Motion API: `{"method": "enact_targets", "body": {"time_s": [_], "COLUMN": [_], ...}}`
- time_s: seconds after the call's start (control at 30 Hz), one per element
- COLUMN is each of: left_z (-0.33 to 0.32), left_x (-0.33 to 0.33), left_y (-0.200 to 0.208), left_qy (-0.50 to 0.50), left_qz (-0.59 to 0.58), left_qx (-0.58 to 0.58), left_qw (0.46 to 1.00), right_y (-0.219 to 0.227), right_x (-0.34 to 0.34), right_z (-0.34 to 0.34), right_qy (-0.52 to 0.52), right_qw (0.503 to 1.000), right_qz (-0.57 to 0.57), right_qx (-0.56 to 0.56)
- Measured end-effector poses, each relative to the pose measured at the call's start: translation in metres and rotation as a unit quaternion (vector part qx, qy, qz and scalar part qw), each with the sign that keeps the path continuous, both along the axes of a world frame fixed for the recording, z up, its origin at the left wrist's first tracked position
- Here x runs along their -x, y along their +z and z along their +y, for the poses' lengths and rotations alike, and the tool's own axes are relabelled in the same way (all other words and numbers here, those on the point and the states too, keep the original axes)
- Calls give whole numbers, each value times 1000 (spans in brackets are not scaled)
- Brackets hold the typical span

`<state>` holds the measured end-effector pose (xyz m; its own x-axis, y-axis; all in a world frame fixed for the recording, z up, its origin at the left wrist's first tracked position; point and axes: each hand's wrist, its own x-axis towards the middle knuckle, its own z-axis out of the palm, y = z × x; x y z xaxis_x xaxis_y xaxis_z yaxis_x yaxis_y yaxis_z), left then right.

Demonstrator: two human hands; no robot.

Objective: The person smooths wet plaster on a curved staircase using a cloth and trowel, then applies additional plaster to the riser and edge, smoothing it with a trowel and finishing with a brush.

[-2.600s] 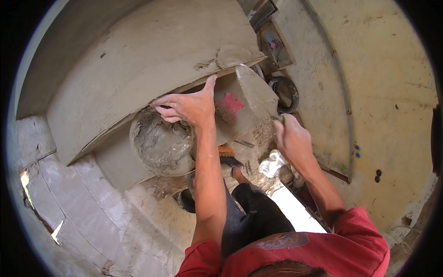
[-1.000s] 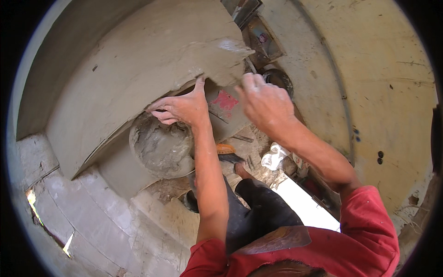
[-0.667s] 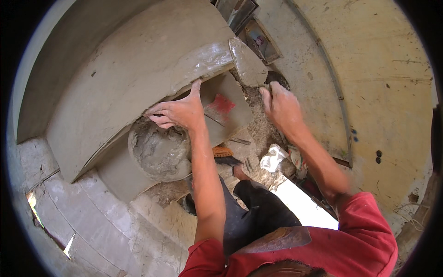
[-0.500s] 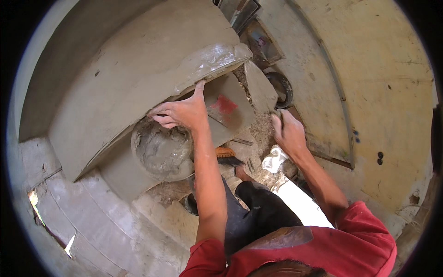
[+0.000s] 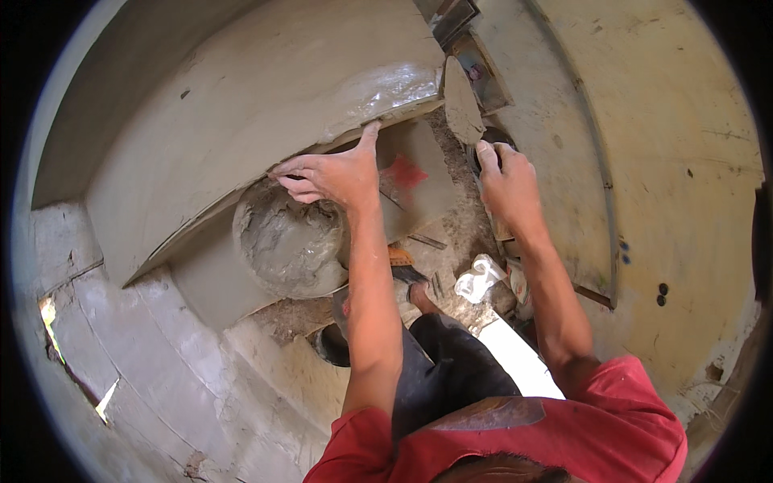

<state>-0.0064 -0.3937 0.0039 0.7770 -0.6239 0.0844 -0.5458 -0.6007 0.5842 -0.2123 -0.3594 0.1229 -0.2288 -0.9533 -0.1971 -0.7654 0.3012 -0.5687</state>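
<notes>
A broad slab coated in smooth grey mortar fills the upper left, its wet front edge shining near the right end. My left hand grips that edge, thumb stretched along it to the right and fingers curled at the left. In my right hand is a pointed trowel, its leaf-shaped blade smeared with grey mortar and pointing away from me beside the slab's right corner. Its handle is mostly hidden by my fingers. Below my left hand sits a round basin of wet mortar.
A brush with an orange back lies near my foot. Right of it is a crumpled white object. A dark round container stands behind my right hand. A yellowish panel rises at right; a grey board has a red patch.
My right hand has moved away from me with the trowel, whose blade now points up past the slab's corner. My left hand keeps its grip on the edge; the view has shifted slightly.
</notes>
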Motion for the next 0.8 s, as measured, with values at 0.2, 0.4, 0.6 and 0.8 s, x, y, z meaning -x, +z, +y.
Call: {"method": "enact_targets", "body": {"time_s": [0.2,0.4,0.6,0.8], "left_z": [3,-1,3,3], "left_x": [1,0,-2,-2], "left_y": [-15,-26,-9,-12], "left_qy": [3,-6,-12,-25], "left_qz": [-27,-70,-4,-10], "left_qx": [30,-53,59,-9], "left_qw": [999,996,998,1000], "right_y": [10,34,70,19], "right_x": [-68,-107,-64,-109], "right_z": [2,0,-42,-21], "right_qy": [117,258,-24,183], "right_qw": [993,963,987,982], "right_qz": [12,-30,9,24], "right_qx": [-17,-66,-156,-42]}}
